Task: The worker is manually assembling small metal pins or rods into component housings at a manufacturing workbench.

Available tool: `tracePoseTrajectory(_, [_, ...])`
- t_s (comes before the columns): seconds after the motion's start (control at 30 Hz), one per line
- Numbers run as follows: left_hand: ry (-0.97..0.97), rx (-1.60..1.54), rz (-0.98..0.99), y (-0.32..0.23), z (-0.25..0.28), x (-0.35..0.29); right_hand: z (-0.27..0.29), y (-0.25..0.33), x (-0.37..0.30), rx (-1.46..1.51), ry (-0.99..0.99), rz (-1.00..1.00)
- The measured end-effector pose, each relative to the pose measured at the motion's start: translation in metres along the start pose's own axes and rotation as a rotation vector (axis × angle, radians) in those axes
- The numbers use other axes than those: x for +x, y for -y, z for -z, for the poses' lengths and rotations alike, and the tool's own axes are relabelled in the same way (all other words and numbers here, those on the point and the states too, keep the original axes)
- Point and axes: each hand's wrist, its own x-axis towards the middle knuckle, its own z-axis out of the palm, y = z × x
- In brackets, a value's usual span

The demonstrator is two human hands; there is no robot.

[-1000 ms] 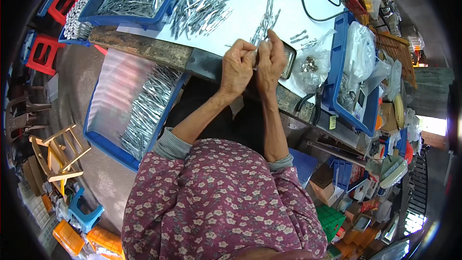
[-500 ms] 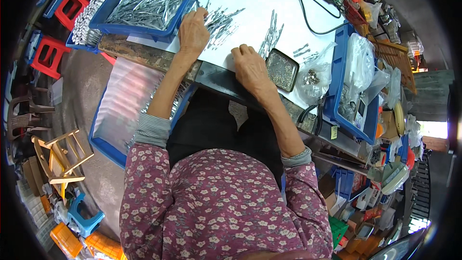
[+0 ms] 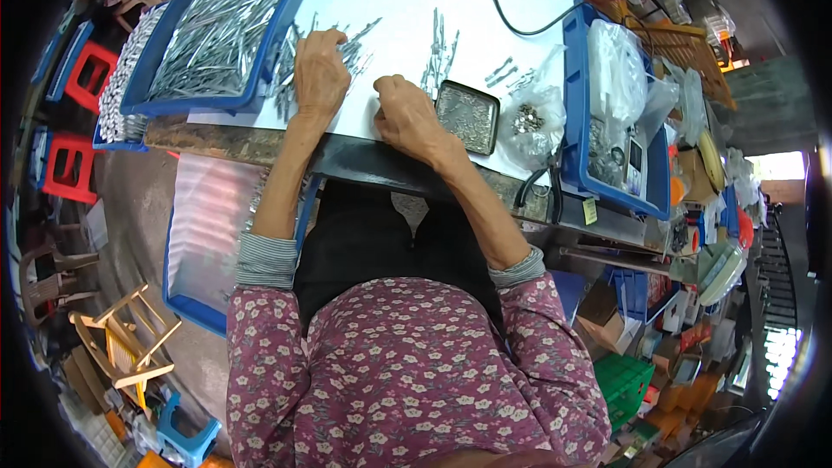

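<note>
My left hand (image 3: 321,76) rests on a loose pile of thin silvery metal strips (image 3: 360,48) on the white-topped table, its fingers curled down. Whether a strip is between those fingertips is hidden. To its right, close to the table's front edge, my right hand (image 3: 409,117) is closed with thumb and fingers drawn together. Anything pinched in it is too small to make out. A narrower bunch of the same strips (image 3: 440,48) lies just beyond my right hand. Beside that hand sits a dark-rimmed square tray (image 3: 468,117) with fine grey contents.
A blue bin (image 3: 195,106) heaped with metal strips stands at the left. On the right are a clear plastic bag (image 3: 530,134) of small round pieces and a blue crate (image 3: 576,78) holding plastic bags. A black cable (image 3: 496,0) loops across the table's far side.
The whole view has shifted, so the table sits further left. My left hand has moved from beside the blue bin to over the pile's middle. My right hand stays near the table edge, fingers curled.
</note>
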Motion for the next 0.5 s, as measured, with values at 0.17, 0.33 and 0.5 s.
tracePoseTrajectory(0.17, [0.156,-0.275,-0.012,-0.034,-0.026,0.011,0.03,-0.009,-0.025,0.745,-0.048,-0.296])
tracePoseTrajectory(0.33, [0.449,-0.356,-0.051,-0.09,-0.066,0.032,0.054,-0.022,-0.067,1.235,-0.178,-0.469])
tracePoseTrajectory(0.5, [0.565,-0.284,-0.052,-0.128,-0.123,0.033,0.064,-0.02,-0.095,1.544,-0.234,-0.456])
